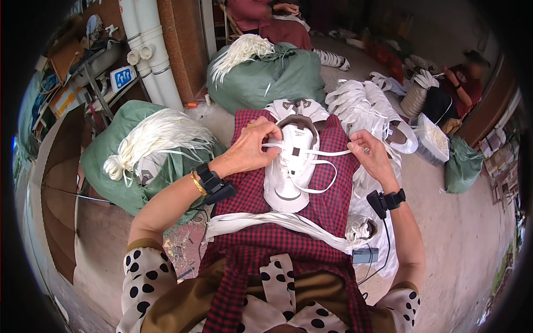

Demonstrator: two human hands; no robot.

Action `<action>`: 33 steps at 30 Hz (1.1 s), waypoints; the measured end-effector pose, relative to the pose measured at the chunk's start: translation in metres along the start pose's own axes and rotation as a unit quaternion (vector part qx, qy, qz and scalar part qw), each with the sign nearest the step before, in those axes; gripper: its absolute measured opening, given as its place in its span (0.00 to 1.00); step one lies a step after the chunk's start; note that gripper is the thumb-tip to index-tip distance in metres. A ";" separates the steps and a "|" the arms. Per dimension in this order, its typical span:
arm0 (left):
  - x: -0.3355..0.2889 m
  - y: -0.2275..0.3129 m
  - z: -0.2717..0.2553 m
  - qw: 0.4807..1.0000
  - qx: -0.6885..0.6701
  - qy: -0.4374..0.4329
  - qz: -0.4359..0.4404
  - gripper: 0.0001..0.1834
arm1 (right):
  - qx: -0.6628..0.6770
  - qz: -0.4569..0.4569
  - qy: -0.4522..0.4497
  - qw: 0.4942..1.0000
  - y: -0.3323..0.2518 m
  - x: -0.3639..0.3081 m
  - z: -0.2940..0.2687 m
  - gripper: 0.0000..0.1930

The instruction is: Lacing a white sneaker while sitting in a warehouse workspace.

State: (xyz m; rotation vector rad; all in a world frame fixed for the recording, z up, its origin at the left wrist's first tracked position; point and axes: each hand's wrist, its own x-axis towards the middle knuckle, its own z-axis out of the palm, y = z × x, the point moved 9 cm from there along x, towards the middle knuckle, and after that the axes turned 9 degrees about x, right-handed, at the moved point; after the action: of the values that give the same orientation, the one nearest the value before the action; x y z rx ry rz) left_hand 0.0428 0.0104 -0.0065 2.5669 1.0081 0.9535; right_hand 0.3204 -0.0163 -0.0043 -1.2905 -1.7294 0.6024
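A white sneaker (282, 186) with a brown collar lies on the red-and-black checked apron over my lap, its toe toward me. Its white shoelace (325, 152) is threaded through some of the eyelets, and a loose loop hangs to the right. Beside the collar, my left hand (249, 147) pinches a stretch of lace at the shoe's left side. Out to the right, my right hand (372, 155) grips the lace between thumb and fingers, holding it nearly straight. Behind this shoe rests another pair of sneakers (303, 109). Across my lap lies a bundle of white laces (277, 221).
Green sacks (105, 145) stand left and ahead, topped with lace bundles (161, 136). Stacked white shoes (361, 105) line my right, near a white bin (432, 141). A cable (387, 244) runs from my right wrist. Another person (463, 83) sits far right, and one more sits ahead.
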 end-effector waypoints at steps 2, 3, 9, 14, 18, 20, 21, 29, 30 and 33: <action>0.001 0.000 -0.003 1.000 0.002 0.008 0.002 0.14 | 0.005 -0.041 0.007 0.999 -0.019 0.004 0.011 0.13; 0.002 -0.005 -0.004 0.998 0.060 0.012 -0.026 0.12 | 0.010 -0.089 0.025 0.996 -0.033 0.003 0.013 0.13; 0.006 -0.017 0.015 0.977 0.161 -0.116 -0.080 0.19 | -0.030 -0.145 -0.096 0.984 -0.052 0.011 0.071 0.14; 0.003 -0.040 -0.022 0.993 0.029 -0.067 -0.092 0.15 | -0.061 -0.176 -0.106 0.977 -0.051 0.015 0.080 0.13; -0.014 -0.075 -0.066 0.992 0.073 -0.012 -0.107 0.14 | -0.060 -0.163 -0.108 0.979 -0.044 0.014 0.078 0.13; -0.023 -0.084 -0.089 0.985 0.132 0.071 -0.088 0.11 | -0.058 -0.157 -0.104 0.980 -0.041 0.014 0.077 0.12; -0.026 -0.090 -0.092 0.985 0.131 0.069 -0.083 0.11 | -0.064 -0.154 -0.105 0.980 -0.039 0.016 0.078 0.12; -0.047 -0.148 -0.130 0.938 0.294 0.121 -0.139 0.10 | -0.060 -0.187 -0.091 0.976 -0.035 0.016 0.080 0.10; -0.049 -0.157 -0.132 0.926 0.327 0.113 -0.150 0.11 | -0.060 -0.180 -0.086 0.978 -0.034 0.016 0.078 0.10; -0.052 -0.168 -0.124 0.915 0.359 0.129 -0.130 0.13 | -0.070 -0.169 -0.085 0.980 -0.033 0.016 0.079 0.10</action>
State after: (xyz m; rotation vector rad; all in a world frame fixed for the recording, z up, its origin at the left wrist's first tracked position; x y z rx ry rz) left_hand -0.1541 0.0964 -0.0073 2.7545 2.0434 0.9949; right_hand 0.2349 -0.0033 -0.0121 -1.0268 -2.1074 0.4085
